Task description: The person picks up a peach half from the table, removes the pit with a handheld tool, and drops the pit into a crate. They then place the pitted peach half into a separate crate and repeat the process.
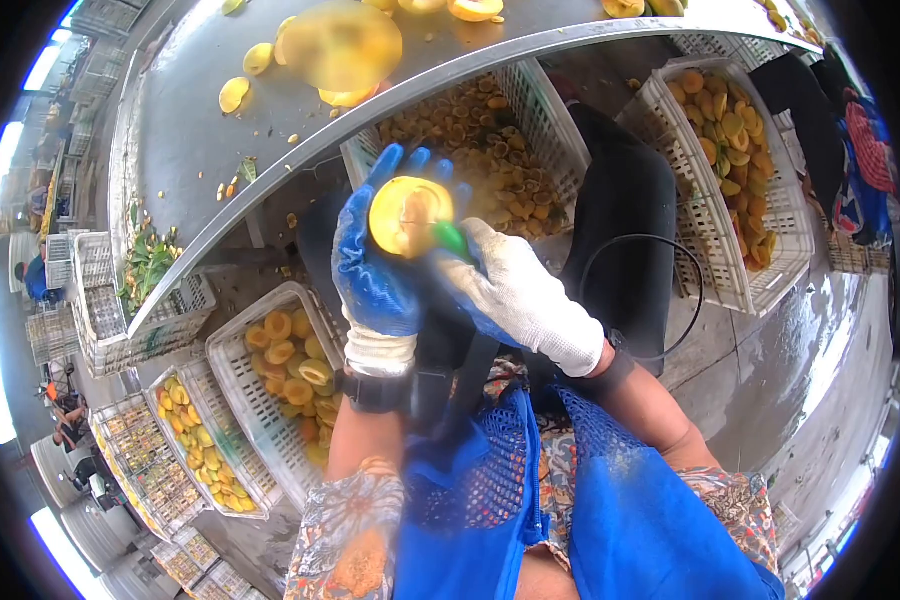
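A yellow peach half (398,215), cut face up, rests in my left hand (375,265), which wears a blue-coated glove. The fingers curve behind the fruit and the thumb side supports it. My right hand (530,290), in a white knit glove, is closed around a small tool with a green end (449,238). That green end is at the lower right of the cut face; the rest of the tool is hidden or blurred. Both hands are above my lap, just below the metal table edge.
Peach halves (258,59) and scraps lie on the metal table (185,130). Below it, a crate (545,110) holds pitted remains. Crates of peach halves stand left (232,345) and right (770,225). A black cable loop (700,290) hangs at right.
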`<state>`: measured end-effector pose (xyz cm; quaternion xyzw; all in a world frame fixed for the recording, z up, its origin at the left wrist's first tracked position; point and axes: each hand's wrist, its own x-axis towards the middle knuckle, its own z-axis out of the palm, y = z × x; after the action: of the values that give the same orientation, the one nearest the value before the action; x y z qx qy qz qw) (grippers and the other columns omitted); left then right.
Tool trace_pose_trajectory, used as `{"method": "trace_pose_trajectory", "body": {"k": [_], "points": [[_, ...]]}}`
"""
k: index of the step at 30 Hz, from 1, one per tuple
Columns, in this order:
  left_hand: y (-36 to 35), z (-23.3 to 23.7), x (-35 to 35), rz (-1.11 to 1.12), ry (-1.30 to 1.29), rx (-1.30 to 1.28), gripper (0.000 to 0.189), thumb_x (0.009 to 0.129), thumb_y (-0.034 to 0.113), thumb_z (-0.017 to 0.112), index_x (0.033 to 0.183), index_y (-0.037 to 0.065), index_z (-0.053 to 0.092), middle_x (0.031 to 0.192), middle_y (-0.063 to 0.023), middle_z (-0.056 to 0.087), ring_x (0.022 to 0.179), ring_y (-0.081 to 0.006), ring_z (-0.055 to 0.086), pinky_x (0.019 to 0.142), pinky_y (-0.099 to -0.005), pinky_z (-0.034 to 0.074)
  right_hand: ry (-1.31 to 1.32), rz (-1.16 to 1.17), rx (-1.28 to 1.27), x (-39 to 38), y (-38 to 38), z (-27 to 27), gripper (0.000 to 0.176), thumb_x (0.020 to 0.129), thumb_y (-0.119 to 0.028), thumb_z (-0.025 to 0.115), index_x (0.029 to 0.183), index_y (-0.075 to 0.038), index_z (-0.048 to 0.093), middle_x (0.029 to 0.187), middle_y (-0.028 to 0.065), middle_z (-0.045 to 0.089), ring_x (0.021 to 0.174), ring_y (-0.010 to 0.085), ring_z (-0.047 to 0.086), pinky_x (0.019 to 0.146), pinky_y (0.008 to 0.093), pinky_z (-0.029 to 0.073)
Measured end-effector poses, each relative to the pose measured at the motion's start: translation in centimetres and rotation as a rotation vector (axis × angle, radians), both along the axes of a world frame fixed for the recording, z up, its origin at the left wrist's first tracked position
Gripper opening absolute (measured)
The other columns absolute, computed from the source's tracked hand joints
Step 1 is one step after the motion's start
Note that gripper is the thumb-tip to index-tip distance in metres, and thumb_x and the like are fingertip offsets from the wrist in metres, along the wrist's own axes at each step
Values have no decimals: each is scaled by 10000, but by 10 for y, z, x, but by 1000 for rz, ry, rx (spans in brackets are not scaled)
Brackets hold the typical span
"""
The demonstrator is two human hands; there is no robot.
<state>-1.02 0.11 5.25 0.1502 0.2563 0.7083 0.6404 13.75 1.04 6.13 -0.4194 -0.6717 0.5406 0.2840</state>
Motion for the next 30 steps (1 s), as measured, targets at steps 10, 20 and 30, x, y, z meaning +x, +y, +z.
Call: {"method": "trace_pose_trajectory", "body": {"k": [10,20,30], "points": [[-1,-27,-4,6,205,-292,491,996,458,513,1132,-1,620,1041,-152,682,942,-304,681,841,-453,576,-3,80,-31,-5,-19,-36,268,955,-249,599,980,18,590,699,172,646,578,283,647,536,406,475],[-4,-41,-17,-201,277,-335,470,994,459,524,1088,9,622,987,-153,672,839,-292,688,732,-407,594,385,281,-1003,5,-12,-17,289,1001,-343,561,951,-60,593,648,-46,499,479,41,451,424,211,354],[-5,-55,-17,-163,261,-364,455,985,470,535,1040,31,642,919,-127,673,777,-265,681,682,-386,586,544,276,-1326,0,-15,-28,340,1020,-358,538,945,-29,584,599,-66,423,416,25,353,389,188,289]]}}
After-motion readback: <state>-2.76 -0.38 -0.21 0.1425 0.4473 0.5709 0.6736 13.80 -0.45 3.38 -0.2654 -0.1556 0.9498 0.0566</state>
